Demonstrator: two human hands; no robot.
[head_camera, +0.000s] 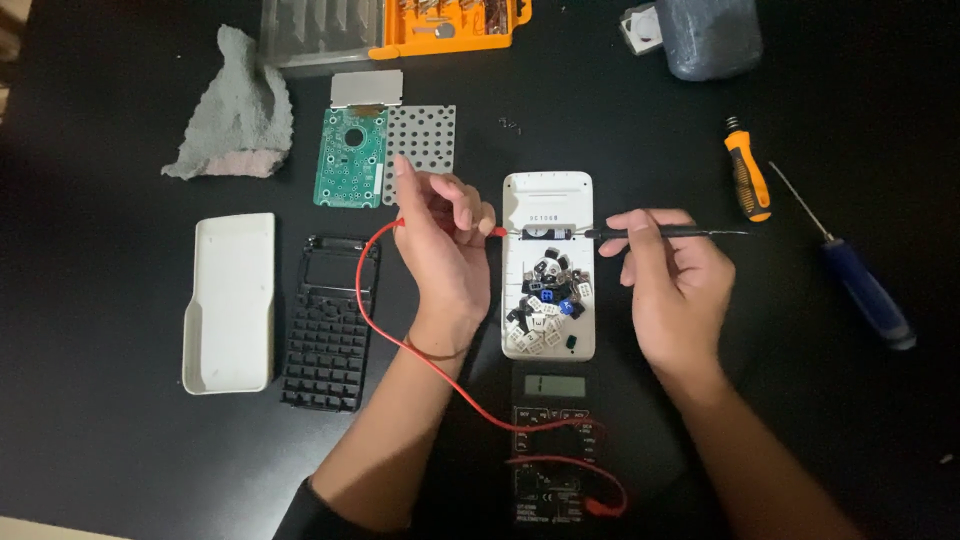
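Closest to me, below both wrists, lies a black meter (553, 445) with a small grey screen, its red lead (372, 300) looping up past my left forearm. Far out to the left of my left hand (443, 250) sits a white cover (231, 302), and between the two lies a black key frame (331, 322) full of square holes. Above those, beyond my left hand, are a grey rag (236, 110), a green circuit board (350, 158) and a dotted grey sheet (421, 142).

My left hand has its fingers pressed together, pinching the red probe tip (499, 231) at the left edge of a white calculator back (548, 195). That shell lies face up between my two hands, and a heap of loose black, white and blue keys (545, 305) rests in its lower half.

My right hand (672, 280) pinches a thin black probe (640, 233) between thumb and fingertips, lying level, its point at the battery slot in the shell. Right of that hand lie an orange-handled screwdriver (747, 178) and, further out, a blue-handled one (866, 290). Everything rests on the black bench (100, 430).
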